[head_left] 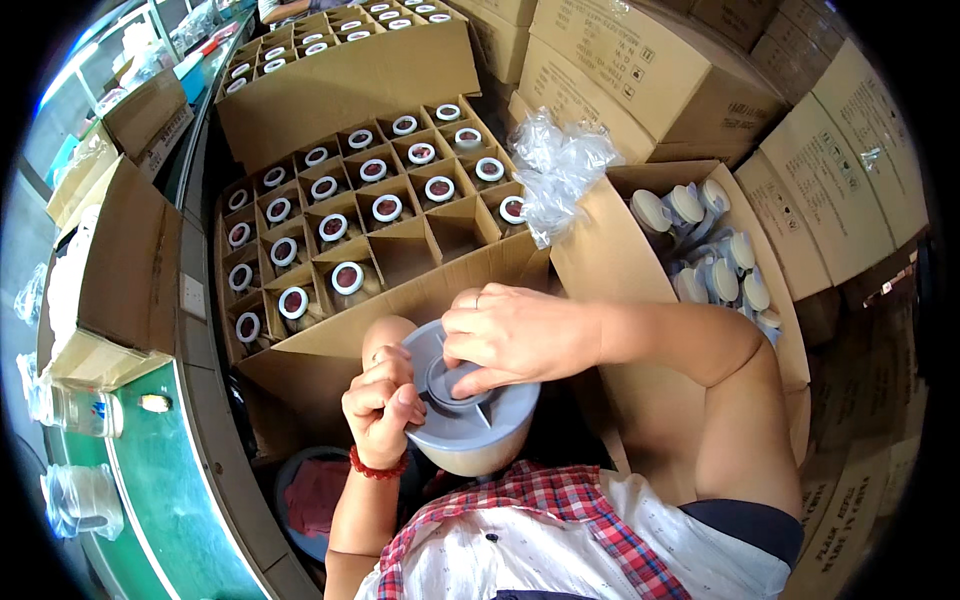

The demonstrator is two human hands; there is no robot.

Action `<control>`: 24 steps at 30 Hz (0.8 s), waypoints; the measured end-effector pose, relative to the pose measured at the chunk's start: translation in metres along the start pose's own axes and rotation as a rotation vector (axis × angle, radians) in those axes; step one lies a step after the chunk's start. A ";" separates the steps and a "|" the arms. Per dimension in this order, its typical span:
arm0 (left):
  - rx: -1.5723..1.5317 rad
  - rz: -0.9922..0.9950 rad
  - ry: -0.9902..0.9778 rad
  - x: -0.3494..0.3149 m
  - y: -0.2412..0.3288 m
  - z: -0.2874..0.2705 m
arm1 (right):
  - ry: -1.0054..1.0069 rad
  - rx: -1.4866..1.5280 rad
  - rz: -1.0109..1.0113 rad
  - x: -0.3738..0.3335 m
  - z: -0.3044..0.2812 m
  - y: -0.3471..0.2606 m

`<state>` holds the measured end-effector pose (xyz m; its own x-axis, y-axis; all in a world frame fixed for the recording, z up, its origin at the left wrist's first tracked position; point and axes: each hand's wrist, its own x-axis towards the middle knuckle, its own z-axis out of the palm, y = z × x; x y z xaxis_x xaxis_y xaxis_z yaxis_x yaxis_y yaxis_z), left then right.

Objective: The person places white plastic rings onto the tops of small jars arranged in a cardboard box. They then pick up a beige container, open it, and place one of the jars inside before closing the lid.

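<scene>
In front of my chest is a round tub-like container with a grey end piece facing up. That end has a raised ring in its middle and ribs running outward. My left hand is closed at the container's left rim, thumb side up. My right hand reaches across from the right, its fingers bent down at the central ring; the fingertips are partly hidden inside it. Just beyond stands a divided carton holding several white-ringed jars, one per cell, with a few cells bare.
At the right is an open carton of round-lidded containers, with crumpled clear plastic by its flap. Stacked cartons rise behind. A second divided carton stands farther off. Along the left runs a green-topped bench bearing a clear jar.
</scene>
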<state>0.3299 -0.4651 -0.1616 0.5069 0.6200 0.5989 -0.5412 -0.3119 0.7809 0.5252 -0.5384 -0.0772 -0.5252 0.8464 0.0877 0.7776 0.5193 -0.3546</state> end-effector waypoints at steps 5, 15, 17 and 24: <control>0.587 0.036 0.109 -0.010 0.027 0.026 | -0.034 -0.166 0.252 0.001 0.013 -0.016; 0.917 0.188 -0.165 -0.019 0.028 0.082 | -0.159 0.080 0.532 -0.028 -0.011 -0.004; 0.791 0.113 -0.123 -0.016 0.022 0.034 | -0.079 0.425 0.619 -0.026 -0.031 0.019; -0.741 -0.648 0.620 -0.041 -0.046 -0.088 | 0.414 -0.391 1.394 -0.108 -0.100 0.214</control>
<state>0.2753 -0.4126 -0.2380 0.5279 0.8192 -0.2243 -0.6648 0.5629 0.4912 0.7826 -0.5069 -0.0691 0.7718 0.6122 0.1717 0.6329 -0.7657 -0.1150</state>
